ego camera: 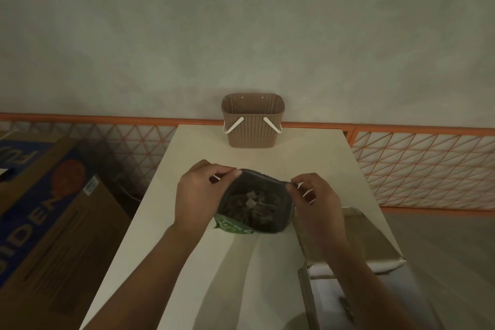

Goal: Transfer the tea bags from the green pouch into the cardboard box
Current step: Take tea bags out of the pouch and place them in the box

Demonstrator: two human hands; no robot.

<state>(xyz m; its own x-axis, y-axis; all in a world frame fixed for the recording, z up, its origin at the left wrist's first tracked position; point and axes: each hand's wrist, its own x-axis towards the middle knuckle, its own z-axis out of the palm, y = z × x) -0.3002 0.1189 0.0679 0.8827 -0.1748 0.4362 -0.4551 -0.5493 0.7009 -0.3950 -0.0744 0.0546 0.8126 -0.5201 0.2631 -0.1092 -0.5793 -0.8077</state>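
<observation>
The green pouch point(233, 225) stands on the white table point(227, 262) with its mouth pulled wide open toward me. Several tea bags point(253, 206) with strings and paper tags lie inside it. My left hand point(199, 195) pinches the left edge of the pouch's rim. On the right edge of the rim, my right hand point(314, 203) pinches too. The cardboard box point(372, 238) sits open on the table's right side, just right of my right forearm, which covers part of it.
A brown plastic basket point(252, 120) with white handles stands at the table's far edge against the wall. A large printed carton point(45, 222) sits on the floor to the left. An orange lattice rail point(423, 166) runs behind the table.
</observation>
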